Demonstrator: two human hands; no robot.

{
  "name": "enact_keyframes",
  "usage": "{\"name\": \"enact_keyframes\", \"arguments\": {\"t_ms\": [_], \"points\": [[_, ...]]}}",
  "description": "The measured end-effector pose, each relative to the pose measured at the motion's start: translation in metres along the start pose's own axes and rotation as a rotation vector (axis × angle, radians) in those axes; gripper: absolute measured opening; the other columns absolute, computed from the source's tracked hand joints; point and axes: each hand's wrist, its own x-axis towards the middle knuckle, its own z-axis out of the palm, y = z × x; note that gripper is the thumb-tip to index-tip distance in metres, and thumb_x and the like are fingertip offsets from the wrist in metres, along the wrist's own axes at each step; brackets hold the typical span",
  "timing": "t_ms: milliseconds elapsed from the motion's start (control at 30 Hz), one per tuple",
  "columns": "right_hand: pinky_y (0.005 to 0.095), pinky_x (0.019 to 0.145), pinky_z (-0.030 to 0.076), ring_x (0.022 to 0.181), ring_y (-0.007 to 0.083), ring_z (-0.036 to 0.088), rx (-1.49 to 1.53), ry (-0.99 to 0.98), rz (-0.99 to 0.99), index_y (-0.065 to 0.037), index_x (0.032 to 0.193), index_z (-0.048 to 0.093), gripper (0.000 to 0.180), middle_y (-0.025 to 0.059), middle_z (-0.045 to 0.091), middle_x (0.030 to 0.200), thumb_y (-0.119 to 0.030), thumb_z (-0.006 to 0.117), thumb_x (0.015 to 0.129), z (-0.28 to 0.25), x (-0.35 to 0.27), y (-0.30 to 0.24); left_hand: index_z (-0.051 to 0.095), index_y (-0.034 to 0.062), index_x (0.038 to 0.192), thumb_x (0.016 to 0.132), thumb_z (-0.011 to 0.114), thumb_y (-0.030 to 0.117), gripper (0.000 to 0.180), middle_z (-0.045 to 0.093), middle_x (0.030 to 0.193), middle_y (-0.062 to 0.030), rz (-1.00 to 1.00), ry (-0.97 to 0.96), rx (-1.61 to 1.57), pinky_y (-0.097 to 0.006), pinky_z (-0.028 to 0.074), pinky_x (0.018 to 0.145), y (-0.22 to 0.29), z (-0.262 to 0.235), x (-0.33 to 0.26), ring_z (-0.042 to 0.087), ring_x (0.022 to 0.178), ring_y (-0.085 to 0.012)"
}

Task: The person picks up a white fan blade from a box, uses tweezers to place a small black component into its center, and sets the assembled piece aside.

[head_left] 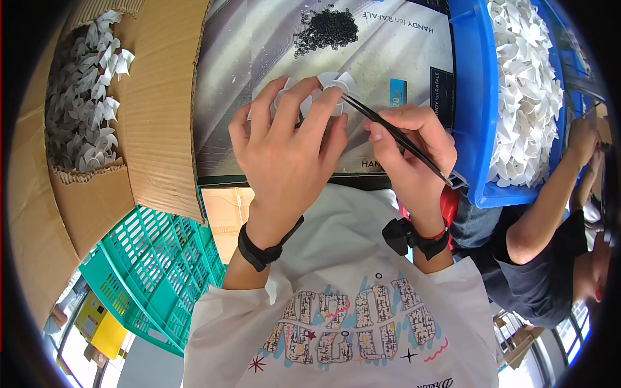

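Observation:
My right hand (pixel 417 145) grips a pair of black tweezers (pixel 404 139), whose tips point at a small white fan blade (pixel 346 79) with a round hub. My left hand (pixel 284 139) is spread over the board, its index fingertip resting on that blade. Its other fingers lie over more white bladed pieces (pixel 289 85), partly hidden beneath them. Beyond the fingers sits a loose pile of tiny black rings (pixel 330 29). I cannot make out whether the tweezers hold a ring.
A cardboard box (pixel 158 110) with many white blades stands at the left, above a green plastic crate (pixel 155 271). On the right is a blue bin (pixel 475 129) heaped with white blades (pixel 525 97). Another person's arm (pixel 546 207) shows beyond it. A printed board (pixel 259 39) forms the work surface.

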Motion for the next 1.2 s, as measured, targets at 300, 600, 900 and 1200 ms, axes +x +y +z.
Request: {"name": "enact_keyframes", "arguments": {"t_ms": [300,600,900,1200], "points": [[0.0239,0.077,0.053,0.086,0.0132,0.068,0.017,-0.01,0.004,0.004,0.097,0.058,0.016,0.01,0.068,0.092,0.009,0.067,0.084,-0.0036,-0.0026,-0.0014,0.067,0.0256,0.106,0.077,0.074,0.027,0.03,0.064,0.112,0.0068,-0.002,-0.006,-0.008,-0.041,0.038,0.092,0.0005,0.0004,-0.0004,0.057,0.111,-0.0216],[0.0235,0.071,0.052,0.077,0.0123,0.065,0.103,0.066,-0.005,0.002,0.094,0.056,0.015,0.0103,0.065,0.087,0.01,0.064,0.085,-0.0044,-0.0019,-0.0014,0.07,0.026,0.106,0.077,0.074,0.026,0.03,0.064,0.112,0.0067,0.026,-0.01,0.015,-0.041,0.038,0.092,0.0,-0.001,0.0011,0.057,0.111,-0.022],[0.0234,0.071,0.053,0.08,0.0136,0.067,0.079,0.051,0.002,0.004,0.095,0.058,0.013,0.0101,0.066,0.088,0.01,0.065,0.085,-0.0021,-0.0028,-0.0025,0.066,0.0218,0.11,0.078,0.074,0.026,0.033,0.067,0.111,0.0062,0.001,0.002,0.002,-0.041,0.038,0.092,0.0002,0.0002,0.0004,0.058,0.11,-0.0213],[0.0223,0.071,0.053,0.085,0.0149,0.07,0.029,0.007,-0.016,0.004,0.095,0.061,0.013,0.0112,0.069,0.094,0.01,0.067,0.085,-0.0004,-0.0023,-0.0015,0.06,0.0163,0.115,0.079,0.075,0.026,0.04,0.07,0.106,0.0041,-0.021,0.011,0.006,-0.041,0.038,0.092,-0.0014,-0.0017,-0.0008,0.059,0.11,-0.0213]]}}
